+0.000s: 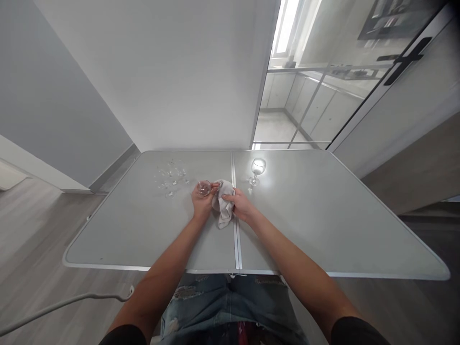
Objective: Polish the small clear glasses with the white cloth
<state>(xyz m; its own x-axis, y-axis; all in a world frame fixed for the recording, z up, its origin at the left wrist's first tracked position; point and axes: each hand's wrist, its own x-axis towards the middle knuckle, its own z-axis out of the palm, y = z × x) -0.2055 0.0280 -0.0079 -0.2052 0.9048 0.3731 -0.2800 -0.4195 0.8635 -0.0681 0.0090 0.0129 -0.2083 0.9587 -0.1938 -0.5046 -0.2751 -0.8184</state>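
Above the pale counter (305, 230), your left fingers (214, 185) wrap the glass (204, 189), apparently to steady it, while your right fingers (229, 197) pinch the bunched cloth (225, 211) just beside its bowl.

We held both hands close together, the fingertips of one near those of the other. Our left hand (202, 204) was curled in a grip, its fingers pointing rightward. Our right hand (243, 205) pinched with its thumb (228, 197) uppermost, directed leftward at the opposite fingers. Behind the fingers, our bare left forearm (172, 244) and right forearm (291, 249) spread apart toward us.
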